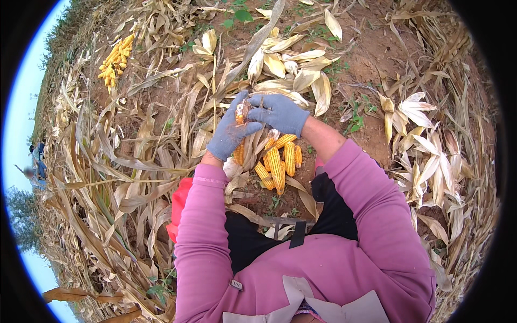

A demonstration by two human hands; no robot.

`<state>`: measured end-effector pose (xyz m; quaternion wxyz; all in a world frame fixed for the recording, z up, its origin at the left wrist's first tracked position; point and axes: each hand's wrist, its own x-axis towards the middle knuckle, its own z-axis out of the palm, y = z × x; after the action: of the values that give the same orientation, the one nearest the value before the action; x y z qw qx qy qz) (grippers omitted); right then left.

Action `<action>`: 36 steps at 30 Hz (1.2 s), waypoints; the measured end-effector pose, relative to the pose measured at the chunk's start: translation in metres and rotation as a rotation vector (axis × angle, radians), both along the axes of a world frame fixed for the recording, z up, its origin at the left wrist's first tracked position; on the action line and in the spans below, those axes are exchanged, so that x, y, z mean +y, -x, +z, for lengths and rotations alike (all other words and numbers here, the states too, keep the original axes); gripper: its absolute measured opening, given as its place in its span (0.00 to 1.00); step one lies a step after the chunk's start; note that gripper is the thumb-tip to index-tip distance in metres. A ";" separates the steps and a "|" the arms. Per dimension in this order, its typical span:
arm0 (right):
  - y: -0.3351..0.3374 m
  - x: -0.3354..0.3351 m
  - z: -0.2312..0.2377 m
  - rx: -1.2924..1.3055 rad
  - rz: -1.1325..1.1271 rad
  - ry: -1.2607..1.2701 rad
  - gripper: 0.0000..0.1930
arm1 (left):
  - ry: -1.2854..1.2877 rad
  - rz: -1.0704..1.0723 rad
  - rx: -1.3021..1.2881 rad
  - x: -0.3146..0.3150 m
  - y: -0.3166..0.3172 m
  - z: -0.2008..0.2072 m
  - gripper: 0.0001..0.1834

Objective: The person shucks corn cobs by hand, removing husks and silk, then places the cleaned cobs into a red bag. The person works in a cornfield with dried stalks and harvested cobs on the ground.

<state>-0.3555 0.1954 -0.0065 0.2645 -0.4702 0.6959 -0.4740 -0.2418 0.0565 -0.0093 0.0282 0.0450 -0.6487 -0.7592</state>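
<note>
Both of my hands wear grey gloves and meet in front of me over the ground. An ear of corn [240, 114] with a pale, ragged tip sits between them. My left hand [229, 132] is closed around it from the left. From the right, my right hand [281, 114] has its curled fingers against the same ear; their tips are partly hidden. Just below the hands, several husked yellow ears of corn [277, 169] lie in a small heap on the soil. Pale opened husks [274, 63] are spread beyond my hands.
At the far left lies another pile of yellow corn ears [116, 62]. More opened husks [433, 159] lie to the right. Dry stalks and leaves [102, 199] cover much of the ground. Something red [181, 202] shows beside my left arm. A distant person [37, 161] is at the left edge.
</note>
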 end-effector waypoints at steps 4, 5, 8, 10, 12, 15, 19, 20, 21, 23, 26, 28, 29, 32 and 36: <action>-0.001 0.003 0.004 -0.038 0.006 0.035 0.14 | -0.027 -0.013 0.014 0.001 -0.001 0.002 0.49; -0.002 0.005 0.006 -0.053 0.004 0.054 0.14 | -0.027 -0.016 0.019 0.001 -0.001 0.002 0.49; -0.003 0.004 0.002 0.064 -0.026 0.093 0.13 | -0.020 -0.025 0.028 0.001 -0.001 0.003 0.49; -0.004 0.003 0.003 0.124 -0.045 0.131 0.12 | -0.005 -0.027 0.021 0.001 -0.002 0.004 0.49; -0.003 0.003 0.001 0.169 -0.061 0.154 0.12 | 0.003 -0.025 0.012 0.002 -0.002 0.006 0.49; -0.002 0.001 -0.007 0.208 -0.076 0.178 0.11 | 0.005 -0.034 0.008 0.001 -0.001 0.005 0.49; -0.003 0.001 -0.008 0.235 -0.092 0.196 0.11 | -0.009 -0.039 0.023 0.000 -0.001 0.000 0.49; -0.004 0.002 -0.007 0.237 -0.095 0.189 0.11 | -0.019 -0.041 0.025 -0.001 -0.001 -0.001 0.49; -0.005 0.001 -0.006 0.248 -0.103 0.172 0.11 | -0.030 -0.042 0.028 -0.001 -0.001 -0.003 0.49; -0.007 0.000 -0.004 0.272 -0.121 0.137 0.11 | -0.035 -0.041 0.031 -0.002 -0.001 -0.006 0.49; -0.009 -0.001 -0.007 0.258 -0.152 0.175 0.10 | -0.025 -0.038 0.019 -0.002 0.000 -0.006 0.49; -0.007 0.001 -0.007 0.240 -0.132 0.163 0.10 | -0.024 -0.041 -0.008 0.000 -0.001 0.000 0.48; -0.006 0.001 -0.007 0.232 -0.121 0.158 0.11 | -0.020 -0.041 -0.006 0.000 -0.001 0.001 0.48; -0.006 0.001 -0.009 0.215 -0.113 0.159 0.11 | -0.011 -0.045 -0.010 0.000 -0.003 0.003 0.48; -0.009 0.001 -0.007 0.244 -0.116 0.201 0.09 | -0.029 -0.057 -0.032 -0.001 -0.005 0.005 0.49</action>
<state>-0.3468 0.1968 -0.0137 0.1020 -0.5075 0.6977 -0.4953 -0.2367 0.0558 -0.0047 -0.0044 0.0390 -0.6391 -0.7681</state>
